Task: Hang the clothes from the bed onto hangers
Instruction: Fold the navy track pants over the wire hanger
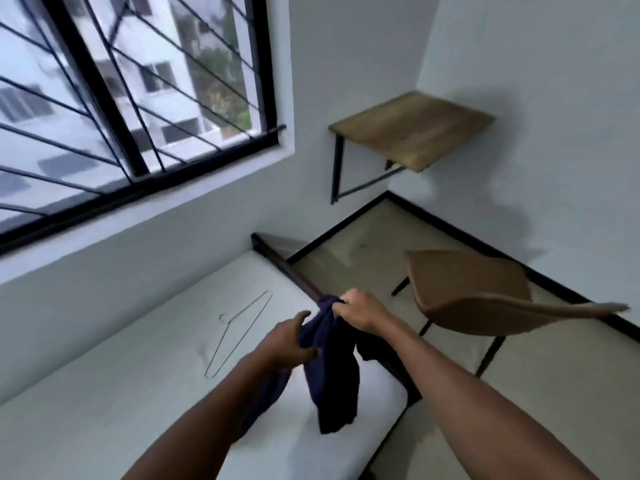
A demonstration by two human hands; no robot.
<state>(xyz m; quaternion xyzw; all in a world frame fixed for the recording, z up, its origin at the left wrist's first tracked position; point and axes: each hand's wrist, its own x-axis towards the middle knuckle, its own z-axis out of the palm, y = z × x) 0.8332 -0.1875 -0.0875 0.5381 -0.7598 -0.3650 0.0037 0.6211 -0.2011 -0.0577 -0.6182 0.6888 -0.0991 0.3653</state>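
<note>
**Q:** Where is the task's garment, and how are the hands engaged?

**A:** The dark navy fabric garment (332, 358) is held in the air above the floor-side edge of the white-mattressed bed (138, 393). Its bunched top is clenched in the right hand (360, 311). A fold slightly lower is gripped between the thumb and fingers of the left hand (289, 341). The remainder hangs slack, and its lower end appears to reach the mattress.

**Q:** Why is it held at two points?

**A:** The grip is judged to serve spreading: with the cloth suspended from two points, an opening can be located. The kind of garment cannot be told.

**Q:** Where is the hanger?

**A:** The thin grey wire hanger (239, 332) lies flat on the mattress between the wall-side edge and the garment, apart from both hands. Its position within reach is judged to allow pickup once an opening is found.

**Q:** What else is present?

**A:** A brown moulded chair (467, 292) stands on the floor beside the bed. A wooden table on black legs (412, 129) is set in the room's far corner. Neither is touched.
</note>
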